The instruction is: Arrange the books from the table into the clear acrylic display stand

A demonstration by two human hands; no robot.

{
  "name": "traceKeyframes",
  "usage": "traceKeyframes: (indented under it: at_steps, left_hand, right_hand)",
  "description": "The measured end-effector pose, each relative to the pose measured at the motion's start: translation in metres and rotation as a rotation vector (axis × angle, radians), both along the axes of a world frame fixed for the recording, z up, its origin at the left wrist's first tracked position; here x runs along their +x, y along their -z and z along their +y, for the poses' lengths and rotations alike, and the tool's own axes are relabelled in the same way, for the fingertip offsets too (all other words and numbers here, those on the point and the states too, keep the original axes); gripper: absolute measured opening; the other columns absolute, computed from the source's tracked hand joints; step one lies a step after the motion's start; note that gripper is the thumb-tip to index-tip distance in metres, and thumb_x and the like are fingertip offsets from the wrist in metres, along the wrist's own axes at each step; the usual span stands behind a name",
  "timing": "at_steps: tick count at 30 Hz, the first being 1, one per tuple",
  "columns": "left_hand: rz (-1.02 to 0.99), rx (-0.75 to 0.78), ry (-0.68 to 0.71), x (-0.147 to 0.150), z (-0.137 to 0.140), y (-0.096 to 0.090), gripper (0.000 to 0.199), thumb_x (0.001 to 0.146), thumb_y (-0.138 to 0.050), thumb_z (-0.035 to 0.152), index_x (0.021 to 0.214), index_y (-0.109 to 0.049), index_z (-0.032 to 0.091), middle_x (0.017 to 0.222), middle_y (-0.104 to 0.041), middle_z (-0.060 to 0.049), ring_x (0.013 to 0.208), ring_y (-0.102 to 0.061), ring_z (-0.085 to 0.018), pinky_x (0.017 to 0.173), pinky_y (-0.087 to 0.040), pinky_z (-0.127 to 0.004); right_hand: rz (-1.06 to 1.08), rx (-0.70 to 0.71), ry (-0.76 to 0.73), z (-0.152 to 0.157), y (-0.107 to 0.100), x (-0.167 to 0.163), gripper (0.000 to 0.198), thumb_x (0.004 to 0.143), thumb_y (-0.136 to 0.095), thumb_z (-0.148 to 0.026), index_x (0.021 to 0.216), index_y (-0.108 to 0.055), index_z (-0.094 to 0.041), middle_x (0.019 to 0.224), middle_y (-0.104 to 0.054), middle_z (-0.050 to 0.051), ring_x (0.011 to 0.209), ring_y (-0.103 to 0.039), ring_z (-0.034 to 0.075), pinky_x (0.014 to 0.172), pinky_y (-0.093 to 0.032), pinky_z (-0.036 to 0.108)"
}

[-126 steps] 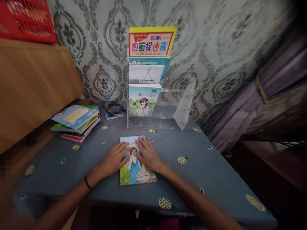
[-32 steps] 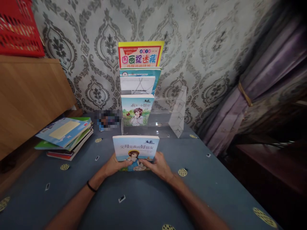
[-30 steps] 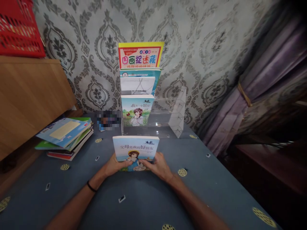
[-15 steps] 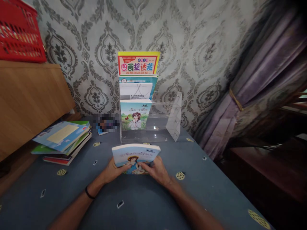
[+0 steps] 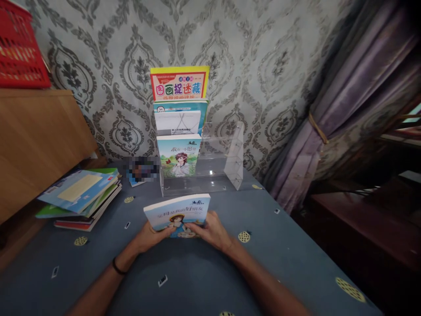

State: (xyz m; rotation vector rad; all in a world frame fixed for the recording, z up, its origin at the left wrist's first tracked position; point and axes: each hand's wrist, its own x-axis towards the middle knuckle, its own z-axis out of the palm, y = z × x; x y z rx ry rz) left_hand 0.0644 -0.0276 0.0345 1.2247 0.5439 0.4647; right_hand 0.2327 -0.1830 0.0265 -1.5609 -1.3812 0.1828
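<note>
A blue paperback book (image 5: 177,215) with a drawn figure in a hat on its cover is held between my two hands, its front facing me. My left hand (image 5: 153,235) grips its lower left side, thumb across the cover. On the lower right side, my right hand (image 5: 212,228) grips it the same way; the fingers behind the book are hidden. Just beyond stands a clear acrylic tiered rack (image 5: 234,160). Its left half bears a green-and-blue book (image 5: 179,160) in front, then a white booklet (image 5: 177,123), a teal book (image 5: 204,115) and a yellow-edged picture book (image 5: 179,85) at the back.
Several books lie in a stack (image 5: 82,188) at the left, beside a wooden cabinet (image 5: 46,131) with a red basket (image 5: 23,52) on top. A pixelated item (image 5: 142,171) lies left of the rack. A purple curtain (image 5: 305,145) hangs at the right, past the table edge.
The book in my hands has tilted, its right side now higher than its left. The whole view has shifted slightly, so most things appear further left. Both hands keep their hold.
</note>
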Motion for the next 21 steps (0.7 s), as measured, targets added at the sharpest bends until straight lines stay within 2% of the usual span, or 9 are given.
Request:
traceKeyframes:
  at_steps: [5, 9, 14, 16, 19, 21]
  left_hand:
    - [0.081, 0.126, 0.015, 0.000, 0.005, 0.003, 0.037, 0.052, -0.091, 0.013, 0.085, -0.079, 0.021, 0.092, -0.080, -0.006, 0.089, -0.075, -0.027, 0.100, -0.056, -0.045]
    - [0.104, 0.198, 0.067, 0.000, 0.009, 0.004, 0.042, 0.054, -0.092, 0.018, 0.093, -0.079, 0.021, 0.100, -0.079, -0.008, 0.094, -0.074, -0.028, 0.099, -0.056, -0.045]
    - [0.112, 0.240, 0.320, -0.008, 0.029, -0.010, 0.058, 0.056, -0.092, 0.029, 0.110, -0.075, 0.019, 0.120, -0.074, -0.011, 0.111, -0.068, -0.032, 0.104, -0.052, -0.049]
    - [0.106, 0.277, 0.444, -0.014, 0.041, -0.017, 0.062, 0.060, -0.091, 0.037, 0.116, -0.072, 0.017, 0.121, -0.073, -0.012, 0.115, -0.066, -0.032, 0.106, -0.049, -0.051]
    - [0.090, 0.311, 0.575, -0.020, 0.054, -0.023, 0.063, 0.066, -0.085, 0.049, 0.116, -0.071, 0.015, 0.112, -0.075, -0.011, 0.108, -0.066, -0.029, 0.104, -0.049, -0.049]
    - [0.108, 0.359, 0.626, -0.021, 0.059, -0.026, 0.059, 0.067, -0.083, 0.051, 0.111, -0.072, 0.014, 0.102, -0.076, -0.009, 0.096, -0.067, -0.025, 0.095, -0.054, -0.042]
  right_hand:
    - [0.064, -0.062, -0.058, -0.005, -0.014, 0.004, 0.030, 0.090, -0.066, -0.044, 0.112, -0.075, -0.026, 0.103, -0.079, 0.004, 0.088, -0.074, 0.025, 0.078, -0.058, 0.036]
    - [0.126, -0.099, -0.136, -0.008, -0.025, 0.006, 0.030, 0.094, -0.062, -0.041, 0.117, -0.073, -0.025, 0.105, -0.079, 0.003, 0.088, -0.073, 0.024, 0.077, -0.058, 0.035]
    - [0.220, -0.104, -0.243, -0.007, -0.024, 0.007, 0.035, 0.096, -0.060, -0.042, 0.124, -0.070, -0.024, 0.114, -0.076, 0.005, 0.101, -0.071, 0.025, 0.087, -0.058, 0.039]
    - [0.259, -0.113, -0.280, -0.007, -0.023, 0.008, 0.036, 0.096, -0.060, -0.043, 0.123, -0.071, -0.023, 0.113, -0.076, 0.006, 0.102, -0.071, 0.024, 0.090, -0.058, 0.039]
    - [0.303, -0.135, -0.321, -0.008, -0.025, 0.007, 0.037, 0.095, -0.061, -0.048, 0.120, -0.072, -0.022, 0.115, -0.075, 0.006, 0.105, -0.069, 0.023, 0.094, -0.056, 0.039]
    - [0.325, -0.154, -0.353, -0.009, -0.028, 0.005, 0.038, 0.093, -0.062, -0.052, 0.114, -0.074, -0.023, 0.109, -0.075, 0.005, 0.103, -0.068, 0.022, 0.094, -0.056, 0.038]
